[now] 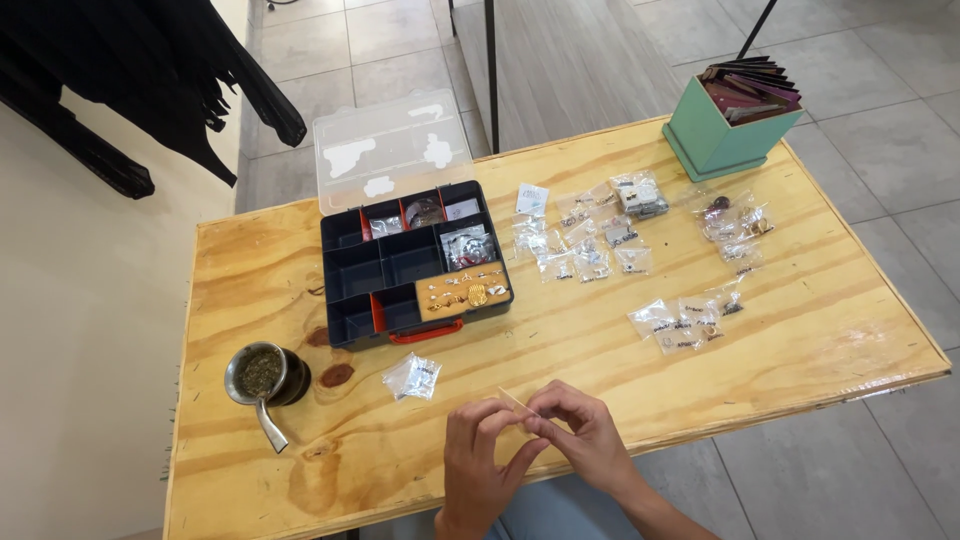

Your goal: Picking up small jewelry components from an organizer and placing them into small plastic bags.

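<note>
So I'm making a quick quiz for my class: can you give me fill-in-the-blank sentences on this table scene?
1. The organizer case has a clear lid that stands ____.
2. Both hands, left hand and right hand, pinch a small thin ____ strip.
3. The green box sits at the table's far ____ corner.
4. The metal cup is ____ of the case.

Missing: open; tan; right; left

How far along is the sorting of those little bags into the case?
A few compartments of the open case already hold bags and a card of gold pieces. Both hands, left hand and right hand, pinch a thin pale strip, one small bag beside them. Many bags are spread over the table, and several compartments are empty, so much seems left.
</note>
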